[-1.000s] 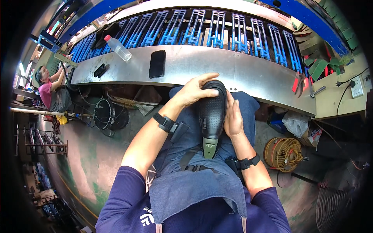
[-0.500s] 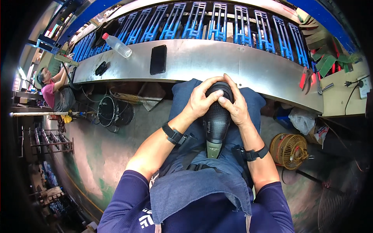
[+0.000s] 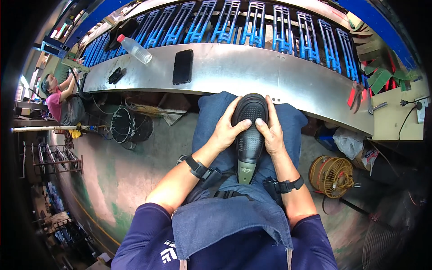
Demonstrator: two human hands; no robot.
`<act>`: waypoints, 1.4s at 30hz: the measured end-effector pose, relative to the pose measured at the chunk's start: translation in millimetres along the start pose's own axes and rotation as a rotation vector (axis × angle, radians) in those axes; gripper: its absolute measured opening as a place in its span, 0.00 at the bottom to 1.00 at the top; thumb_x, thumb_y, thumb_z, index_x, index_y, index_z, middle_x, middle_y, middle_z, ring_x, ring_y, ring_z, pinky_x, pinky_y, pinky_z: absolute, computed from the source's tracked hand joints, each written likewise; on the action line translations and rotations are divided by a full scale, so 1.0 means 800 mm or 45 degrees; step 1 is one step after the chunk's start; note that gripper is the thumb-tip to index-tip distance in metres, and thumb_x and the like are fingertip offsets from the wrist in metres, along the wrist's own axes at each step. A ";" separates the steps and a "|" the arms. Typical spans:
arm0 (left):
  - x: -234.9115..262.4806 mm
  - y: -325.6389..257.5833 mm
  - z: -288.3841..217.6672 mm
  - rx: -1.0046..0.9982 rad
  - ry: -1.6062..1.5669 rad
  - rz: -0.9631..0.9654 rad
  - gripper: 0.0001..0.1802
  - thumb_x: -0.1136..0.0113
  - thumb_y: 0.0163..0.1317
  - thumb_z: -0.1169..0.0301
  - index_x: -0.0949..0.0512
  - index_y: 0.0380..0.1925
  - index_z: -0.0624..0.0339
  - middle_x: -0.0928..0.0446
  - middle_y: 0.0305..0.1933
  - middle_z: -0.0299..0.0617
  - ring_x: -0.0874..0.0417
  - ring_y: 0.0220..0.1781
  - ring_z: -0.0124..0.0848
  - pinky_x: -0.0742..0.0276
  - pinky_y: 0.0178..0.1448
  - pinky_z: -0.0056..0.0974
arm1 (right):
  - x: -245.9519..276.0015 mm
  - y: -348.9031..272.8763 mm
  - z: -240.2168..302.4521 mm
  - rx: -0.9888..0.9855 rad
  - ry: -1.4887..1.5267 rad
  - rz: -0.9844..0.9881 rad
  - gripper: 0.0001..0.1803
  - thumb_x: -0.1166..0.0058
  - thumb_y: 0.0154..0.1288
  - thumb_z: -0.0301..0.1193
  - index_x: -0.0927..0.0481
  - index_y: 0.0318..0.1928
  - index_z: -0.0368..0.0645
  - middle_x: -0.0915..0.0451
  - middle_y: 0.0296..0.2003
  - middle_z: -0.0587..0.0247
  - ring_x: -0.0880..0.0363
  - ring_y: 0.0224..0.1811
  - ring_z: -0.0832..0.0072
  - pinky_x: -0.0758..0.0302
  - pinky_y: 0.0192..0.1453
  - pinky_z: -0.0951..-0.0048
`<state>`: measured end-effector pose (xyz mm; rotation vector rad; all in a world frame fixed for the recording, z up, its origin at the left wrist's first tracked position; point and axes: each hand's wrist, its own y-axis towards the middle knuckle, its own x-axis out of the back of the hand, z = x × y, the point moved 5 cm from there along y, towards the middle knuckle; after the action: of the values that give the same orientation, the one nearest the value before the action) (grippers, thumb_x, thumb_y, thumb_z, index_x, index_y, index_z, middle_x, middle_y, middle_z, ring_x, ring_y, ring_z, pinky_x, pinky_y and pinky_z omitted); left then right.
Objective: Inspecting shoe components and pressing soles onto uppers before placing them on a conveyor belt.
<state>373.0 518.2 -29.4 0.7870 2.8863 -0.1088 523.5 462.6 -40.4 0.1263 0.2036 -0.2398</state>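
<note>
Both thumbs have slid onto the sole since a moment ago, when the palms covered the toe. Sole up, the black shoe (image 3: 249,135) lies on the lap below the steel worktop (image 3: 234,72), clamped between the left hand (image 3: 225,130) and right hand (image 3: 271,133). Pressing well likely means even thumb pressure along the sole's edges, heel braced against the apron. Near the shoe's heel sits a small olive label with pale print. Above the shoe lie a black phone (image 3: 182,66) and a red-capped clear bottle (image 3: 135,49).
</note>
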 end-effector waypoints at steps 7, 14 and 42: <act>-0.007 -0.003 0.004 -0.043 0.198 -0.195 0.49 0.25 0.62 0.64 0.43 0.75 0.72 0.29 0.70 0.55 0.27 0.71 0.39 0.31 0.75 0.41 | 0.005 -0.009 -0.006 -0.054 -0.194 -0.099 0.41 0.44 0.74 0.37 0.46 0.79 0.32 0.34 0.73 0.42 0.32 0.74 0.61 0.36 0.76 0.66; -0.007 -0.038 0.031 0.281 -0.141 -0.167 0.50 0.23 0.59 0.56 0.40 0.70 0.72 0.28 0.65 0.51 0.26 0.67 0.36 0.29 0.72 0.41 | 0.000 -0.032 -0.015 -0.175 0.220 -0.067 0.44 0.47 0.77 0.39 0.54 0.79 0.27 0.45 0.78 0.41 0.47 0.81 0.59 0.50 0.83 0.64; -0.126 0.083 -0.027 0.020 0.879 0.806 0.47 0.22 0.50 0.48 0.28 0.62 0.68 0.20 0.58 0.58 0.16 0.58 0.50 0.21 0.64 0.46 | 0.229 0.003 0.039 -0.350 -0.410 -0.277 0.40 0.81 0.85 0.54 0.19 0.57 0.34 0.16 0.52 0.51 0.19 0.54 0.66 0.26 0.63 0.67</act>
<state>490.2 527.0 6.1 2.0249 3.0092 0.2632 704.4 419.2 -49.1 -0.2085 -0.0724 -0.4413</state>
